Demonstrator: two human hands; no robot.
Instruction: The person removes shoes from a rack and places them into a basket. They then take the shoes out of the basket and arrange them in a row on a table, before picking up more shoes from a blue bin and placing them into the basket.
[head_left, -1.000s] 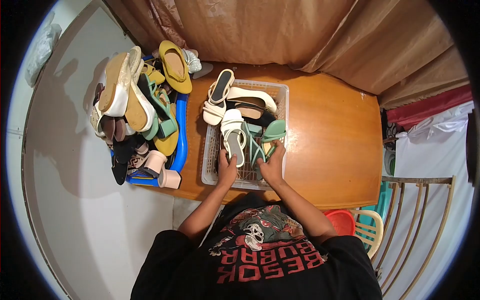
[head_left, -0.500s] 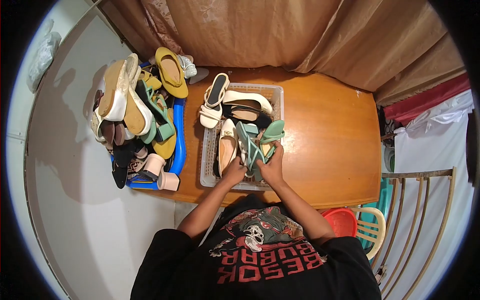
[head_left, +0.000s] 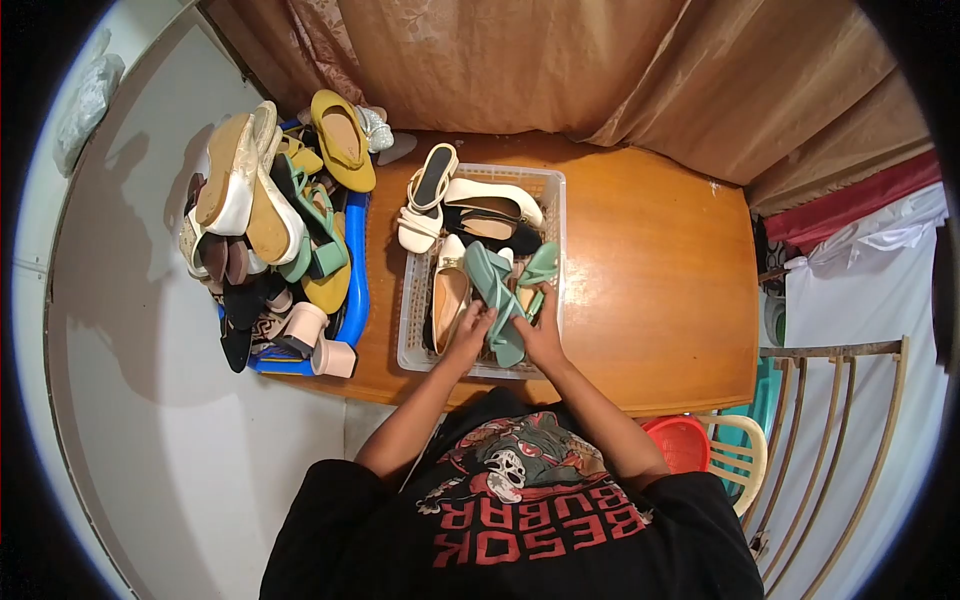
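Over the clear basket (head_left: 560, 215) on the table (head_left: 660, 300), I see my left hand (head_left: 468, 338) and right hand (head_left: 540, 335) close together, both clamped on a green sandal (head_left: 487, 275). A second sandal (head_left: 541, 264) sits by the right fingers.

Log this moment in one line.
left hand: touching green sandals | right hand: holding green sandals | clear basket: beneath hands | blue-edged basket: heaped with shoes

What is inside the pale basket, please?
The basket holds two cream shoes and a black shoe, a cream sandal overlapping its corner; green sandals and both hands cover whatever lies beneath.
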